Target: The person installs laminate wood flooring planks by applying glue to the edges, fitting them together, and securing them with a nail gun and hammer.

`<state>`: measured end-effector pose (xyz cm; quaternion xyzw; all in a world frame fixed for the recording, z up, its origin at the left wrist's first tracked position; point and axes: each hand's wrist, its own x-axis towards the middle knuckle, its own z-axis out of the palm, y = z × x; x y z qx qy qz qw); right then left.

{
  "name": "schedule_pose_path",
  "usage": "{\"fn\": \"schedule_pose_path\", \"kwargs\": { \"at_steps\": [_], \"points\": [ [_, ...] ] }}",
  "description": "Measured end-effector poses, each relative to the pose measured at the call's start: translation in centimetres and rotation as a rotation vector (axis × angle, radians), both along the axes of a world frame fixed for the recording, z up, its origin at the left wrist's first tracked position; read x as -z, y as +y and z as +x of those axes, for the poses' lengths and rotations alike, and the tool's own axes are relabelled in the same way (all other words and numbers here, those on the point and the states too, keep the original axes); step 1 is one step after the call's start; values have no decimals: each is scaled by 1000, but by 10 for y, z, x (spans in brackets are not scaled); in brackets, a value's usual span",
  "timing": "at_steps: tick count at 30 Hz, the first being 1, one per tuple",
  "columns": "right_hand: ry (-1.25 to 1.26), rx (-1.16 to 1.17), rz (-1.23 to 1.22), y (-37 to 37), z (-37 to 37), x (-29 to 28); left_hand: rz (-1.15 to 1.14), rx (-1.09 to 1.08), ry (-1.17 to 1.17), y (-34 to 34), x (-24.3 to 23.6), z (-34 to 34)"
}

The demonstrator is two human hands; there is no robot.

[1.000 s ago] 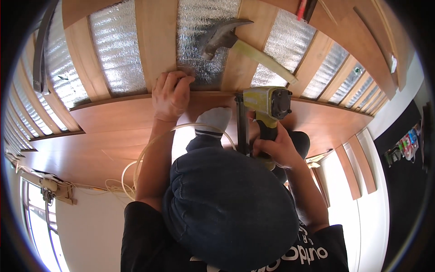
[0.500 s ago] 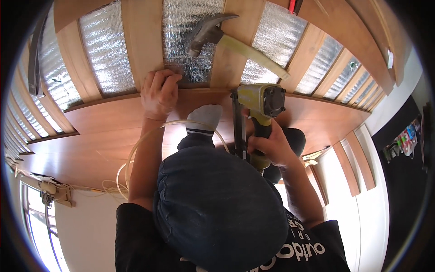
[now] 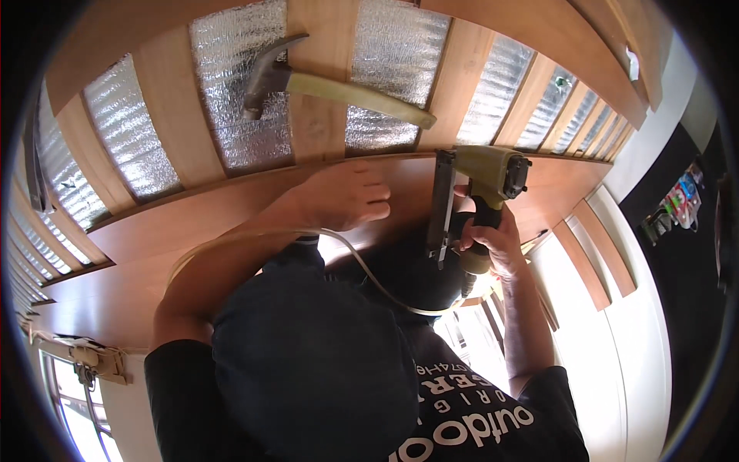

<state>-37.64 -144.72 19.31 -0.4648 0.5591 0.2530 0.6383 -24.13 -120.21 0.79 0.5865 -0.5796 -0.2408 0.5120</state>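
My right hand [image 3: 495, 240] is wrapped around the grip of a yellow-green air nail gun [image 3: 485, 173]. Its dark magazine slants down on the left side, and the nose end is near the front edge of the brown floorboards [image 3: 254, 196]. My left hand [image 3: 346, 196] is over the boards, left of the nail gun, with its fingers curled in and nothing visible in them. A pale air hose [image 3: 362, 262] runs past my left forearm and loops toward the nail gun's lower end. Beyond the boards, a hammer [image 3: 339, 88] with a light handle lies across the battens.
Wooden battens [image 3: 175, 100] alternate with silver foil insulation [image 3: 239, 92] beyond the floorboards. A dark metal bar [image 3: 35, 154] lies at the far left. Loose brown planks [image 3: 593, 266] stand against the white wall at right. More boards [image 3: 539, 38] lie at the top right.
My left hand has left the boards' far edge and moved right and nearer, its fingers curling. The nail gun has shifted right in my right hand. The view has moved, so the hammer appears further left.
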Motion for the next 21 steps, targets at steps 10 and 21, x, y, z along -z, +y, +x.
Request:
{"fn": "schedule_pose_path", "kwargs": {
  "at_steps": [10, 21],
  "points": [
    [72, -114, 191, -9, 5, 18, 132, 350, 138, -45, 37, -43],
    [91, -25, 240, -31, -3, 20, 101, 365, 44, -43, 41, -48]
  ]
}}
